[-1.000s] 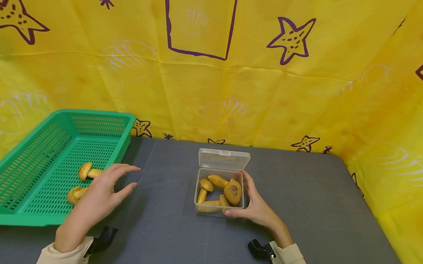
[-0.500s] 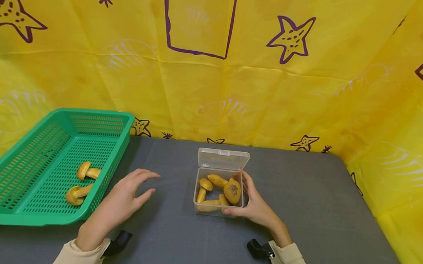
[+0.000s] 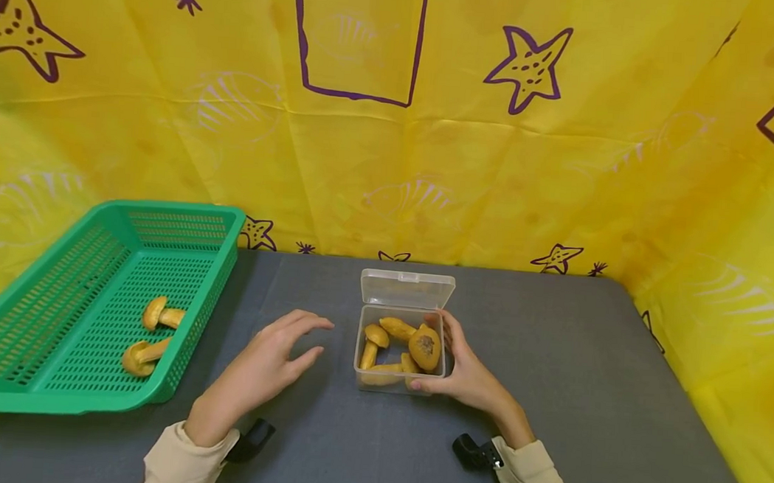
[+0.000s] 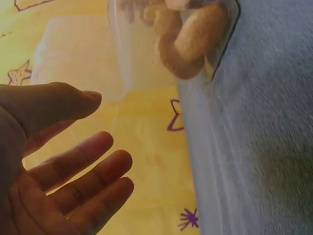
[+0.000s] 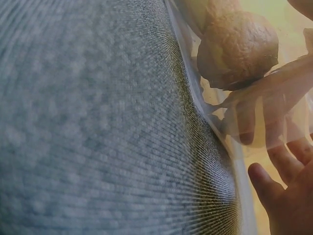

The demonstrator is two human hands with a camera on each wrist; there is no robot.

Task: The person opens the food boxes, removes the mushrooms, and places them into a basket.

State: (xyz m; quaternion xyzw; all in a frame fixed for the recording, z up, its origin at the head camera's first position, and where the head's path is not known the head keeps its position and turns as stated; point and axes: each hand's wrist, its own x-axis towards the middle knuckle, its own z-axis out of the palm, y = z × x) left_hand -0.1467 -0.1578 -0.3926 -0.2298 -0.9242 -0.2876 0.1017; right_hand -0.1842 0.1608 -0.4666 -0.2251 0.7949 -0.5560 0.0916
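A clear plastic box (image 3: 394, 387) with its hinged lid (image 3: 408, 290) raised stands mid-table. Several yellow-brown mushrooms (image 3: 425, 348) lie inside it, one with a dark patch on its cap. My right hand (image 3: 468, 379) grips the box's right side, thumb at the front and fingers behind; the right wrist view shows its fingers (image 5: 281, 159) through the clear wall. My left hand (image 3: 266, 367) hovers left of the box, fingers apart and holding nothing. In the left wrist view its loosely spread fingers (image 4: 93, 171) are short of the box (image 4: 120, 54).
On the left, a green mesh basket (image 3: 207, 293) holds two mushrooms (image 3: 147, 356) near its right wall. A dark grey cloth (image 3: 554, 340) covers the table. A yellow printed curtain (image 3: 339, 157) hangs along the back and right.
My left hand has moved right, from over the basket's right edge to near the box. The right hand still holds the box in place.
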